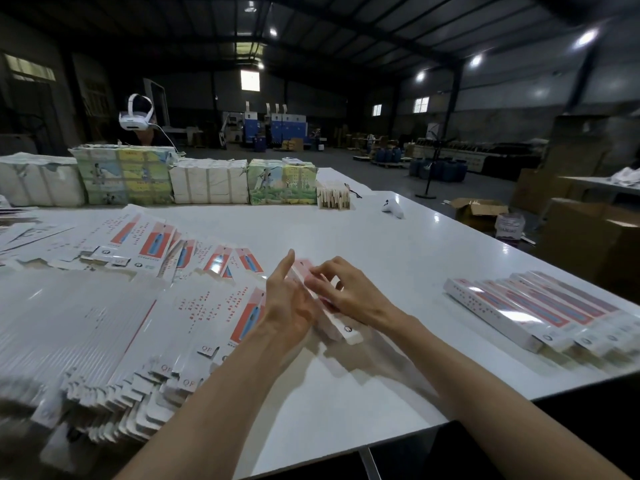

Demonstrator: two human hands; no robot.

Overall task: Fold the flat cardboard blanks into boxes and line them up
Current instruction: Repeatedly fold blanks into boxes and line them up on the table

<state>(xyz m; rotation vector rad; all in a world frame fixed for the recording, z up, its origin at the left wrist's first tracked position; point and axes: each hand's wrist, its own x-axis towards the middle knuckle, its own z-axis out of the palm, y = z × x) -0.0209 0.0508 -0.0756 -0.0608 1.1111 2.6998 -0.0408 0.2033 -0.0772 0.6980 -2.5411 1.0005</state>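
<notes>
White warehouse table [398, 244]. Left of the box in hand [346, 336], a large heap of flat blanks [121, 323] lies unfolded; right of it, a short row of finished boxes [540, 313]. The left hand [291, 306] presses it straight-fingered; the right hand [349, 292] curls its fingers over it.

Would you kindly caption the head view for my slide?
Left hand and right hand fold a box at a white table, blanks piled left, finished boxes lined right.
</notes>
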